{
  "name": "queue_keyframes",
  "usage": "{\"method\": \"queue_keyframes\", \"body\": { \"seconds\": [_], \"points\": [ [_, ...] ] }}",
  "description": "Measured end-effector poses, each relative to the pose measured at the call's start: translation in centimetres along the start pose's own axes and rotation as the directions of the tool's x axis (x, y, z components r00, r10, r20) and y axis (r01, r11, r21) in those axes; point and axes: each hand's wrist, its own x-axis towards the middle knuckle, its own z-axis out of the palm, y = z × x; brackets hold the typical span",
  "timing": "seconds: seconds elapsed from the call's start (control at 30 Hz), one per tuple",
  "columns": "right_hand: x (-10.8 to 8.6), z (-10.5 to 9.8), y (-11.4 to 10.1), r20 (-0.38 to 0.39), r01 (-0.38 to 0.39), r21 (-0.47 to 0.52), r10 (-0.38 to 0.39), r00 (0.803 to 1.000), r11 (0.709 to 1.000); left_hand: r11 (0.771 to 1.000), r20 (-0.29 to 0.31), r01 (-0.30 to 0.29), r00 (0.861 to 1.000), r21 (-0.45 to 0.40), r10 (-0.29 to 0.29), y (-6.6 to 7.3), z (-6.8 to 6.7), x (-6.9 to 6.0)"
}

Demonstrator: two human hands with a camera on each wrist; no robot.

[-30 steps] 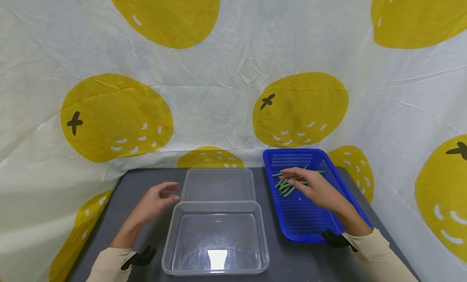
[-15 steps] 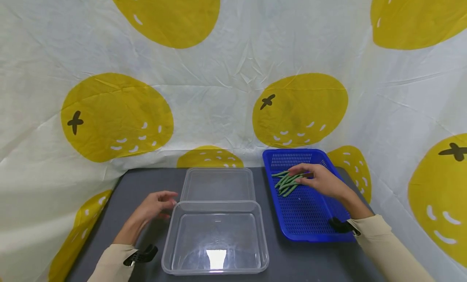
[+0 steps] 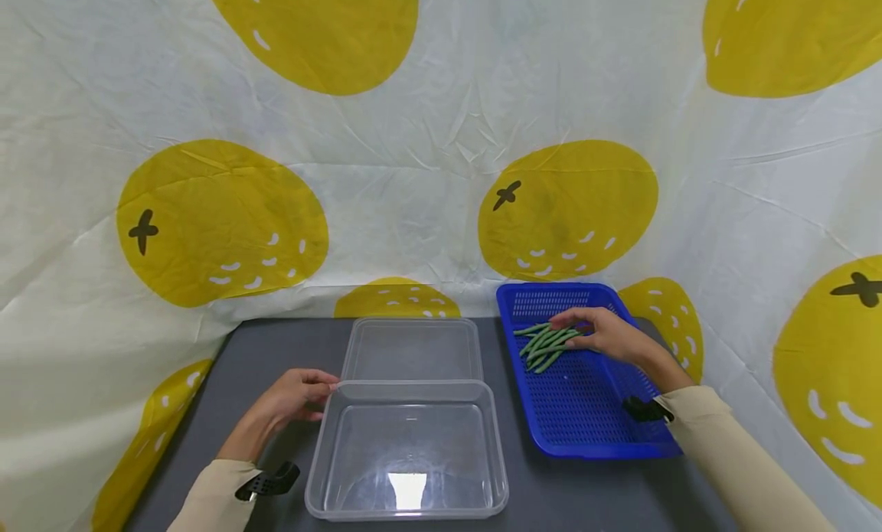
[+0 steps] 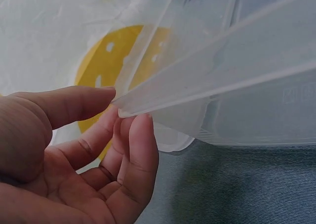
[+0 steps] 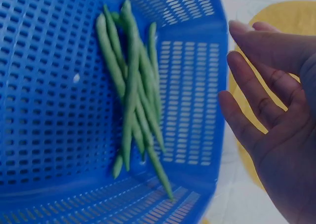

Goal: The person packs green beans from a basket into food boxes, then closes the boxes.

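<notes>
Green beans (image 3: 546, 347), right of head frame: likely light, snappable; grasp mid-length. Right hand (image 3: 609, 337) relaxed, unladen; left hand (image 3: 292, 398) pinches box (image 3: 365, 448) corner.

1. The dark grey desk (image 3: 241, 363) carries three things.
2. Toward its near edge sits a clear plastic container (image 3: 406, 440).
3. Behind that, toward the far edge: a clear lid (image 3: 413, 350).
4. Near the right edge: a blue basket (image 3: 579, 413).

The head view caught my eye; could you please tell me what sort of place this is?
It looks like a small screened-off tabletop workspace, perhaps for handling food: a yellow-patterned cloth hangs behind a grey table bearing a clear container and a blue basket of green beans.
</notes>
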Motion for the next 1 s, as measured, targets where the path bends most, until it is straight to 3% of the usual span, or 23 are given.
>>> {"method": "queue_keyframes", "body": {
  "seconds": [0.3,0.5,0.8,1.0],
  "points": [
    [0.4,-0.1,2.5,0.045,-0.062,0.068,0.059,0.997,0.996,1.000,0.025,0.023,0.999,-0.018,-0.023,-0.2,-0.4,0.0],
    [0.5,0.4,4.2,0.056,-0.041,0.078,0.037,0.998,0.996,1.000,0.046,0.004,0.999,-0.027,-0.002,-0.3,-0.4,0.1],
    [0.4,1.2,6.8,0.109,-0.069,0.112,0.057,0.992,0.991,1.000,0.022,-0.019,1.000,-0.023,0.019,-1.1,-0.1,0.2],
    [0.6,1.6,8.1,0.103,-0.075,0.123,0.062,0.993,0.990,1.000,0.005,-0.022,1.000,-0.019,0.022,-1.5,0.0,0.4]
  ]
}}
